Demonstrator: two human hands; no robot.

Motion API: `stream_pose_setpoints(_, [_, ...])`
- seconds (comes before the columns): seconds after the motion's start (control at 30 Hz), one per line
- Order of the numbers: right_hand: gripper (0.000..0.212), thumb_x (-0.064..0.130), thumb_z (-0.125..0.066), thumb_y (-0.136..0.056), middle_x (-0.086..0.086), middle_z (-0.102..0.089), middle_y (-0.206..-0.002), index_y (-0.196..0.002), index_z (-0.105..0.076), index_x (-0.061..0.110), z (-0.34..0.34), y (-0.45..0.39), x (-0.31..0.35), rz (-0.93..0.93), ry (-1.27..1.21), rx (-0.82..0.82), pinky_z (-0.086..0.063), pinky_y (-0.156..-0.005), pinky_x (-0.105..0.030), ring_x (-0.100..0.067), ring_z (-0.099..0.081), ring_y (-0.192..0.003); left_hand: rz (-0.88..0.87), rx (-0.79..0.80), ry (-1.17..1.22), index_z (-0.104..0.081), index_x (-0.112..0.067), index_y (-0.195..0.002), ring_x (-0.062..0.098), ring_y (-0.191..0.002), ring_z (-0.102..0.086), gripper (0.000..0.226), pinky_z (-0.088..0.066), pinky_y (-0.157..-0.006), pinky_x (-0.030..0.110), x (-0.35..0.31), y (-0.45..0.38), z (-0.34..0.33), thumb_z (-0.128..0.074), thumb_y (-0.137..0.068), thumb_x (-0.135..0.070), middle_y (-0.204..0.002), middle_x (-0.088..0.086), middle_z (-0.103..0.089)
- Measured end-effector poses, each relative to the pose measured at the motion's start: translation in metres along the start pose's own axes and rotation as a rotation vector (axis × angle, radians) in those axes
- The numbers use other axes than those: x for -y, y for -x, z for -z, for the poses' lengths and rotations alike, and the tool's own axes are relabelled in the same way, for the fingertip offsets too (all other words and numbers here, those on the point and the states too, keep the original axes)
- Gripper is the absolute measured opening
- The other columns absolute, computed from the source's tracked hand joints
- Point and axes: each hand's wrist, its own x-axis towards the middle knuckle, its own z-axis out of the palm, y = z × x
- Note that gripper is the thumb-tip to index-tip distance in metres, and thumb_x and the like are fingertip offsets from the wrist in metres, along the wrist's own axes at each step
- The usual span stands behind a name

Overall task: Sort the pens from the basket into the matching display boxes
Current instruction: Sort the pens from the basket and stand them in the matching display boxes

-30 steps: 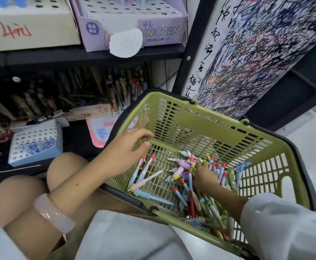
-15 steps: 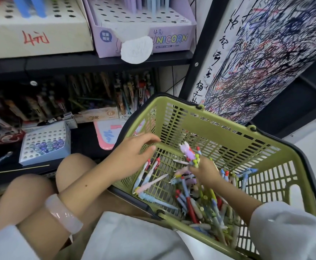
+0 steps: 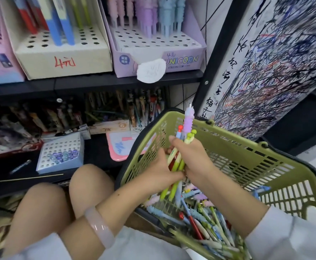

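A green plastic basket (image 3: 247, 158) rests tilted on my lap, with several loose pens (image 3: 206, 220) heaped in its near corner. My right hand (image 3: 194, 162) grips a bunch of pens (image 3: 186, 132) upright above the basket, a purple ridged pen sticking out on top. My left hand (image 3: 160, 171) holds the lower part of the same bunch. On the upper shelf stand the lilac UNICORN display box (image 3: 159, 47) with purple and blue ridged pens in its holes, and a cream display box (image 3: 63, 51) with blue, red and green pens.
The lower shelf holds a small pale blue holed box (image 3: 61, 152) with bead-topped pens, a pink pad (image 3: 121, 145) and dark rows of pens behind. A scribbled test board (image 3: 277, 61) leans at the right. My bare knees (image 3: 63, 199) are below the shelf.
My right hand lifted a bunch of pens out of the heap and raised it. My left hand moved from the basket's edge onto the bunch. The camera tilted up toward the shelves.
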Motion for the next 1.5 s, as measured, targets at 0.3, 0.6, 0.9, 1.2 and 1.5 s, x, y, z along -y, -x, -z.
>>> stream_pose_setpoints(0.3, [0.025,0.043,-0.053,-0.089,0.015,-0.064,-0.072,-0.096,-0.058,0.019,-0.006,0.006,0.014,0.089,0.064,0.154,-0.047,-0.075,-0.022,-0.005,-0.062,-0.080,-0.091,-0.184,0.155,-0.038,-0.029,-0.109,0.008,-0.092,-0.057,0.033,-0.049,-0.080,0.028,-0.004,-0.006,-0.001,-0.061,-0.085,-0.022,-0.098,-0.013,-0.057])
stream_pose_setpoints(0.6, [0.034,0.043,-0.039,-0.097,0.016,-0.059,-0.053,-0.086,-0.064,0.021,-0.004,0.007,0.017,0.064,-0.039,0.163,-0.043,-0.071,-0.019,0.006,-0.059,-0.062,-0.145,-0.192,0.223,-0.058,-0.039,-0.066,0.004,-0.059,-0.050,0.033,-0.038,-0.057,0.024,-0.011,-0.005,0.009,-0.058,-0.073,-0.008,-0.051,-0.022,-0.054])
stream_pose_setpoints(0.9, [0.038,0.044,-0.037,-0.097,-0.016,-0.068,-0.103,-0.107,-0.063,0.018,-0.013,0.013,0.023,0.130,-0.111,0.101,-0.031,-0.107,-0.057,-0.039,-0.051,-0.119,-0.151,-0.223,0.213,-0.064,-0.024,-0.081,0.014,-0.072,-0.057,0.018,-0.046,-0.067,0.026,-0.017,0.002,0.018,-0.062,-0.077,-0.007,-0.071,-0.005,-0.062])
stream_pose_setpoints(1.2, [0.044,0.007,-0.047,-0.096,0.016,-0.068,-0.110,-0.126,-0.042,0.039,-0.015,0.023,0.012,0.512,0.291,0.125,-0.049,-0.084,-0.015,-0.001,-0.061,-0.105,-0.128,-0.322,0.263,-0.069,-0.015,-0.089,0.027,-0.089,-0.065,0.014,-0.052,-0.080,0.039,-0.018,0.007,0.032,-0.060,-0.079,-0.012,-0.089,0.013,-0.071])
stream_pose_setpoints(1.5, [0.064,0.011,-0.041,-0.097,0.005,-0.050,-0.062,-0.149,-0.006,0.023,-0.024,0.019,0.017,0.544,0.600,-0.071,-0.032,-0.043,-0.012,0.001,-0.048,-0.050,-0.188,-0.388,0.202,-0.060,-0.012,-0.068,-0.002,-0.040,-0.046,0.016,-0.034,-0.041,0.008,-0.018,0.009,0.033,-0.060,-0.083,-0.017,-0.055,-0.003,-0.055])
